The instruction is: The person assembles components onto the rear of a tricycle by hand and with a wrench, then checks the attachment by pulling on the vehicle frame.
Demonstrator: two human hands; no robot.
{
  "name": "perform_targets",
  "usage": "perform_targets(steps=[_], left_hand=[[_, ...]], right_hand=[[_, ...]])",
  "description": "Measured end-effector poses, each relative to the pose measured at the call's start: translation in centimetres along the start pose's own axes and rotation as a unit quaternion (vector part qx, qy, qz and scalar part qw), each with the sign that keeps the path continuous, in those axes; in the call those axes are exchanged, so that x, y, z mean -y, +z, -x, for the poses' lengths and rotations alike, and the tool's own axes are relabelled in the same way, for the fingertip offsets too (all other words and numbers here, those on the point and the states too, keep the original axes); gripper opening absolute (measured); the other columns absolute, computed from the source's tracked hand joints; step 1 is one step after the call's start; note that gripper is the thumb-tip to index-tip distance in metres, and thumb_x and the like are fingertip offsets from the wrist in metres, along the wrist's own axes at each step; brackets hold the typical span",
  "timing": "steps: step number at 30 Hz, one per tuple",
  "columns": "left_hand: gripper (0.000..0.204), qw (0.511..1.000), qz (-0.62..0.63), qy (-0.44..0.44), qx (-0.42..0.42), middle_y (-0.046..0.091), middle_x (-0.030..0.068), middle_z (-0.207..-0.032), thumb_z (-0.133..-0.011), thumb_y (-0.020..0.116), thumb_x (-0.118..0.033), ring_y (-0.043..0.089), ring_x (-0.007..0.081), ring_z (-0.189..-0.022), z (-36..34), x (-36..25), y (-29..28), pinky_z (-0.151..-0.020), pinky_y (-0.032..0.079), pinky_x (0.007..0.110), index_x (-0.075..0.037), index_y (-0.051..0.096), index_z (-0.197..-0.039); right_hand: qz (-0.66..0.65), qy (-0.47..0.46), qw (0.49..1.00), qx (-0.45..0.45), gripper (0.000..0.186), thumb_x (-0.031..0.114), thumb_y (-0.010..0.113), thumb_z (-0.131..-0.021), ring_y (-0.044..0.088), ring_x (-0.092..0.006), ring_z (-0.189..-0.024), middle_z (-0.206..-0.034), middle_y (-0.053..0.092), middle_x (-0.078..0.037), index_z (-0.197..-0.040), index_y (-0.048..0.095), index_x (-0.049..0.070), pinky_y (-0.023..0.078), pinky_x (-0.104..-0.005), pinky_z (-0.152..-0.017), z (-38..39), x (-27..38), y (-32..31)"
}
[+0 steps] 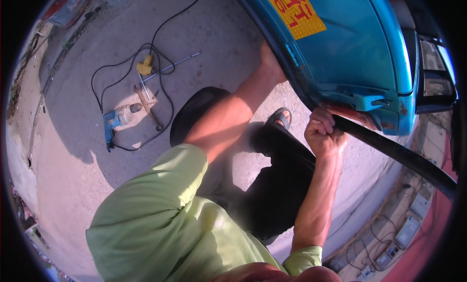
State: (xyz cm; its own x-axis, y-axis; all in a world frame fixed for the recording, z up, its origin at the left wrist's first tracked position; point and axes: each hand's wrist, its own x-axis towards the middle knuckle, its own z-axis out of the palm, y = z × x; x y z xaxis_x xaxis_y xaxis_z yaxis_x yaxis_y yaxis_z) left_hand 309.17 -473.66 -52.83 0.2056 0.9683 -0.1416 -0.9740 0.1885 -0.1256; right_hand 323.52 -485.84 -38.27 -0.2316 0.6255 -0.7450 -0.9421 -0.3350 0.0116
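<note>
A blue vehicle panel (350,48) with a yellow sticker fills the upper right. Along its lower edge runs a long black bar or trim strip (384,143), which sticks out past the panel to the right. My right hand (326,131) is closed around this strip, beside a rusty, reddish part under the panel's corner. My left hand (273,65) reaches in at the panel's left edge. Its fingers are hidden behind the black edge, so their grip does not show.
On the concrete at left lie a blue power drill (116,121), a wrench (148,107), a thin metal rod tool (180,64) and a yellow plug connector (145,65) with looping black cord. Electrical boxes (407,231) with wires line the wall at lower right.
</note>
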Motion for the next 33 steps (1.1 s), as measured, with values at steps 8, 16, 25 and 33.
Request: perform_targets(steps=[8, 16, 25, 33], left_hand=[[0.059, 0.997, 0.042, -0.045, -0.040, 0.064, 0.0146, -0.125, -0.101, 0.039, -0.053, 0.061, 0.0313, -0.115, 0.3, 0.2, -0.1, -0.099, 0.050, 0.047, -0.007, 0.058, -0.132], [0.070, 0.998, 0.033, -0.031, 0.047, 0.061, 0.0148, -0.134, -0.100, 0.038, -0.063, 0.057, 0.0329, -0.125, -1.3, 0.2, -3.0, -0.106, 0.046, 0.050, -0.007, 0.056, -0.138], [0.072, 0.999, -0.026, -0.023, -0.037, 0.060, 0.0153, -0.137, -0.099, 0.035, -0.063, 0.056, 0.0331, -0.125, -0.1, 0.4, -1.7, -0.107, 0.044, 0.051, -0.007, 0.055, -0.140], [0.064, 0.998, 0.024, -0.044, 0.043, 0.061, 0.0150, -0.133, -0.099, 0.041, -0.056, 0.058, 0.0323, -0.122, -0.4, 0.4, -2.5, -0.103, 0.048, 0.050, -0.006, 0.055, -0.137]], right_hand=[[0.024, 0.006, 1.000, 0.014, 0.025, 0.030, 0.050, -0.094, 0.038, -0.0091, -0.050, -0.062, 0.039, 0.004, -0.079, 0.045, 0.010, 0.026, -0.0243, -0.048, 0.2, 0.0, -0.2], [0.017, 0.002, 1.000, 0.007, 0.027, 0.030, 0.048, -0.096, 0.037, -0.0092, -0.049, -0.062, 0.039, 0.004, -0.079, 0.045, 0.010, 0.026, -0.0242, -0.048, 0.2, -0.5, 0.2], [0.032, 0.009, 0.999, 0.016, 0.028, 0.028, 0.044, -0.098, 0.037, -0.0096, -0.049, -0.064, 0.041, 0.002, -0.082, 0.048, 0.007, 0.028, -0.0247, -0.047, 0.1, 0.2, -0.7], [0.068, 0.001, 0.998, 0.004, 0.030, 0.029, 0.041, -0.100, 0.037, -0.0091, -0.049, -0.065, 0.042, 0.002, -0.090, 0.052, 0.003, 0.027, -0.0247, -0.047, 0.3, 0.3, -0.9]])
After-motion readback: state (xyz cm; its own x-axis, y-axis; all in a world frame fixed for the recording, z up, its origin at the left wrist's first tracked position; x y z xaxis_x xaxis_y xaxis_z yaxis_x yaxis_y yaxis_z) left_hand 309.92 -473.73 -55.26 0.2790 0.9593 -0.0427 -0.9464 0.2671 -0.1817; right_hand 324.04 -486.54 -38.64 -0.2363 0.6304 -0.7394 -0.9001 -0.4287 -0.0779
